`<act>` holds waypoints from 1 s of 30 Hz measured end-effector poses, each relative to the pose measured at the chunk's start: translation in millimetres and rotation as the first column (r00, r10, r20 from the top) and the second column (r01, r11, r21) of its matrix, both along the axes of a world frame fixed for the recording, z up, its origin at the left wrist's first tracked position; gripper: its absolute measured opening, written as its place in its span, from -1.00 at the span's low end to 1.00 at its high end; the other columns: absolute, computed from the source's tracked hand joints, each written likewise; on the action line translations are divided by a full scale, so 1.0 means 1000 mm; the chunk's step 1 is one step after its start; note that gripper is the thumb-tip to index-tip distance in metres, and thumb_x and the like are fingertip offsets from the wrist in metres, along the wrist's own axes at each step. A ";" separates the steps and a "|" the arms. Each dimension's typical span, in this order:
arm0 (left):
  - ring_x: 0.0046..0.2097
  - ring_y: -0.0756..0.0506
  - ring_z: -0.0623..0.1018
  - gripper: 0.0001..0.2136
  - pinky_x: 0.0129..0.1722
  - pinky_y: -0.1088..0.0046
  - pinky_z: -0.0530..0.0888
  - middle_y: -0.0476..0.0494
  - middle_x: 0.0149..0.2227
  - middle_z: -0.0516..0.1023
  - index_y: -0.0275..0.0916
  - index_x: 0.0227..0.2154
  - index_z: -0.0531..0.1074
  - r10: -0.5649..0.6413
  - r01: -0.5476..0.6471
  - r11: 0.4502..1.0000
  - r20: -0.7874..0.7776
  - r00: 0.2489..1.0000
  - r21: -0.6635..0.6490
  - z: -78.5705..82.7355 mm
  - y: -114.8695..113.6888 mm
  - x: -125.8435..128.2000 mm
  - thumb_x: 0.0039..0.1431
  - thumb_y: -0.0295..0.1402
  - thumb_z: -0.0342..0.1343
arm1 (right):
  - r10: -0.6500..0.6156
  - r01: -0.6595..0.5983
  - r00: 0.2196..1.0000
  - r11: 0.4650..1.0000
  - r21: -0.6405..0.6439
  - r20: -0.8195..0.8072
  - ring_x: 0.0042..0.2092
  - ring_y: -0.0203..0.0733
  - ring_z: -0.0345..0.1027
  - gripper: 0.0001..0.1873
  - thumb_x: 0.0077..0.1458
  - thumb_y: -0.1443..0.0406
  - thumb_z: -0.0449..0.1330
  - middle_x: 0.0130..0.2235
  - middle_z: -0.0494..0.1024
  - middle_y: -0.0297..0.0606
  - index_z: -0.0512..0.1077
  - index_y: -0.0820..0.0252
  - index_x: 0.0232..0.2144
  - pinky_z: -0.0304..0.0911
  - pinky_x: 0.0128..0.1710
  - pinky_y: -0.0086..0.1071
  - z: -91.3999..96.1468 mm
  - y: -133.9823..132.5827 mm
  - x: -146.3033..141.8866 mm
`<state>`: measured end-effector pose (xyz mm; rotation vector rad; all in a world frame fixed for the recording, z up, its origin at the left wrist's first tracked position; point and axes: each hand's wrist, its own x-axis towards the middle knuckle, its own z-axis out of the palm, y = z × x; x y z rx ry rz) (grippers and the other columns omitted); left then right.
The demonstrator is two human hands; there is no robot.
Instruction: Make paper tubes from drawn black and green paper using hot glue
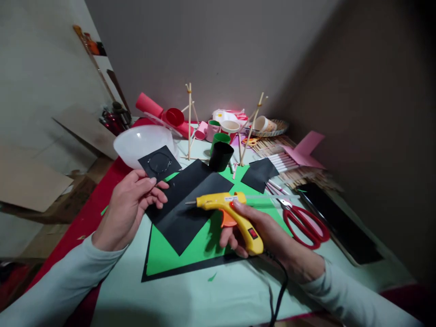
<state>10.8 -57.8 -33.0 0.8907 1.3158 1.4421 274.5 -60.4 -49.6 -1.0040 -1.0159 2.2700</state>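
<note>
Between the thumb and fingers of my left hand is a small black paper square, tilted up, with a shiny ring of glue on its face. My right hand grips a yellow glue gun, its metal nozzle pointing left and a clear glue stick out of its back. Below the gun lies a folded black paper sheet on a green sheet. A black paper tube stands just behind them. To the right of my right hand are red-handled scissors.
A phone lies at the right. Two stick frames stand at the back among green tubes and cups. A white bowl is at back left. The gun's black cord hangs over the front edge.
</note>
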 end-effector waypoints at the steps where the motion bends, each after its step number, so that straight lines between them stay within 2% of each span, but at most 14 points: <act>1: -0.48 0.04 0.54 -0.86 -0.54 0.62 0.48 -0.09 -0.36 0.65 -0.27 -0.31 0.38 -0.014 0.014 1.000 0.001 1.000 -0.002 0.000 -0.001 0.001 0.13 -0.45 0.26 | 0.005 -0.005 1.000 1.000 0.001 0.007 -0.61 -0.43 0.30 -0.32 0.21 -0.17 0.18 -0.49 0.62 -0.17 0.60 0.35 -0.49 0.18 -0.63 -0.57 0.000 -0.002 0.002; 9: -0.50 0.03 0.52 -0.83 -0.57 0.65 0.47 -0.11 -0.36 0.67 -0.25 -0.33 0.46 -0.075 0.074 0.995 -0.020 0.997 -0.061 0.001 -0.008 0.006 0.09 -0.36 0.33 | 0.031 -0.026 0.996 0.998 -0.060 0.082 -0.44 -0.32 0.51 -0.30 0.41 -0.13 -0.05 -0.37 0.64 -0.13 0.57 0.33 -0.33 0.43 -0.40 -0.47 -0.001 -0.004 0.021; 11: -0.51 0.03 0.52 -0.81 -0.59 0.64 0.46 -0.10 -0.37 0.66 -0.24 -0.33 0.46 -0.095 0.093 0.992 -0.018 0.995 -0.089 0.002 -0.009 0.007 0.08 -0.32 0.35 | 0.070 -0.069 0.990 0.998 -0.007 0.121 -0.43 -0.28 0.53 -0.24 0.39 -0.19 -0.10 -0.38 0.62 -0.13 0.55 0.32 -0.35 0.47 -0.33 -0.39 0.000 -0.004 0.029; 13: -0.52 0.02 0.51 -0.77 -0.61 0.63 0.46 -0.08 -0.39 0.65 -0.23 -0.32 0.46 -0.112 0.111 0.987 -0.005 0.994 -0.116 0.003 -0.009 0.009 0.05 -0.28 0.37 | 0.090 -0.142 0.953 0.976 0.164 0.291 -0.42 -0.24 0.52 -0.26 0.38 -0.21 -0.09 -0.39 0.60 -0.16 0.51 0.27 -0.38 0.44 -0.32 -0.35 0.007 -0.007 0.040; 14: -0.52 0.02 0.51 -0.75 -0.62 0.62 0.45 -0.08 -0.39 0.65 -0.22 -0.31 0.45 -0.115 0.115 0.985 0.006 0.993 -0.127 0.003 -0.009 0.010 0.02 -0.27 0.38 | 0.068 -0.202 0.903 0.938 0.280 0.424 -0.42 -0.23 0.50 -0.31 0.39 -0.18 -0.07 -0.40 0.59 -0.18 0.49 0.24 -0.39 0.41 -0.34 -0.35 0.012 -0.010 0.046; 15: -0.53 0.01 0.51 -0.71 -0.63 0.62 0.45 -0.09 -0.39 0.65 -0.22 -0.30 0.44 -0.117 0.119 0.983 0.017 0.993 -0.137 0.004 -0.010 0.011 0.00 -0.25 0.40 | -0.007 -0.284 0.816 0.866 0.412 0.577 -0.44 -0.24 0.44 -0.38 0.39 -0.14 -0.01 -0.45 0.54 -0.22 0.46 0.21 -0.43 0.33 -0.40 -0.38 0.019 -0.012 0.051; 17: -0.55 0.00 0.50 -0.66 -0.64 0.60 0.45 -0.11 -0.40 0.65 -0.21 -0.28 0.42 -0.124 0.127 0.980 0.033 0.992 -0.150 0.004 -0.011 0.013 -0.05 -0.23 0.42 | -0.226 -0.485 0.594 0.665 0.568 0.772 -0.52 -0.28 0.28 -0.48 0.40 -0.02 0.05 -0.54 0.43 -0.31 0.42 0.18 -0.48 0.13 -0.49 -0.41 0.035 -0.013 0.058; 18: -0.55 0.00 0.50 -0.64 -0.65 0.59 0.45 -0.13 -0.40 0.66 -0.21 -0.28 0.40 -0.128 0.131 0.979 0.033 0.991 -0.156 0.004 -0.011 0.014 -0.07 -0.23 0.42 | -0.350 -0.560 0.509 0.558 0.612 0.786 -0.55 -0.30 0.19 -0.53 0.41 0.04 0.05 -0.57 0.38 -0.34 0.41 0.17 -0.47 0.03 -0.52 -0.40 0.042 -0.011 0.059; 20: -0.56 -0.01 0.50 -0.62 -0.65 0.58 0.45 -0.16 -0.41 0.67 -0.21 -0.26 0.38 -0.143 0.145 0.975 0.027 0.989 -0.168 0.004 -0.012 0.015 -0.06 -0.23 0.42 | -0.550 -0.609 0.477 0.356 0.709 0.685 -0.55 -0.29 0.17 -0.68 0.41 0.16 0.05 -0.53 0.42 -0.34 0.46 0.18 -0.32 0.00 -0.51 -0.39 0.054 0.002 0.056; 23: -0.57 -0.02 0.51 -0.61 -0.63 0.57 0.46 -0.16 -0.46 0.66 -0.23 -0.21 0.35 -0.194 0.195 0.967 0.018 0.981 -0.166 0.002 -0.012 0.017 0.00 -0.22 0.38 | -0.720 -0.561 0.532 0.096 0.822 0.447 -0.38 -0.19 0.40 -0.80 0.35 0.29 0.12 -0.27 0.57 -0.18 0.43 0.24 -0.04 0.20 -0.37 -0.35 0.058 0.038 0.040; 24: -0.58 -0.01 0.51 -0.61 -0.63 0.56 0.46 -0.15 -0.48 0.65 -0.24 -0.20 0.34 -0.218 0.217 0.962 0.014 0.976 -0.163 0.002 -0.012 0.018 0.03 -0.21 0.37 | -0.745 -0.575 0.527 0.043 0.817 0.410 -0.30 -0.13 0.44 -0.71 0.33 0.32 0.15 -0.18 0.57 -0.10 0.40 0.27 0.07 0.26 -0.29 -0.31 0.056 0.053 0.033; 26: -0.58 -0.01 0.51 -0.62 -0.62 0.56 0.47 -0.13 -0.49 0.64 -0.23 -0.17 0.30 -0.250 0.247 0.955 0.005 0.968 -0.161 0.000 -0.012 0.018 0.08 -0.22 0.33 | -0.753 -0.622 0.515 0.002 0.783 0.410 -0.25 -0.07 0.45 -0.61 0.33 0.32 0.16 -0.08 0.52 0.00 0.36 0.27 0.18 0.30 -0.24 -0.24 0.046 0.080 0.020; 28: -0.58 -0.01 0.52 -0.65 -0.62 0.56 0.47 -0.11 -0.47 0.64 -0.21 -0.17 0.25 -0.269 0.265 0.951 -0.002 0.963 -0.160 -0.001 -0.012 0.017 0.13 -0.25 0.29 | -0.739 -0.637 0.532 -0.027 0.770 0.414 -0.25 -0.06 0.43 -0.64 0.31 0.34 0.19 -0.03 0.48 0.04 0.43 0.23 0.13 0.31 -0.24 -0.21 0.033 0.101 0.011; 30: -0.57 -0.01 0.54 -0.67 -0.62 0.56 0.48 -0.09 -0.44 0.66 -0.19 -0.16 0.21 -0.288 0.283 0.948 -0.010 0.958 -0.148 -0.002 -0.014 0.016 0.17 -0.27 0.26 | -0.726 -0.629 0.562 -0.064 0.775 0.396 -0.22 -0.06 0.43 -0.78 0.30 0.38 0.18 0.00 0.48 0.05 0.51 0.22 -0.03 0.33 -0.25 -0.22 0.021 0.113 0.006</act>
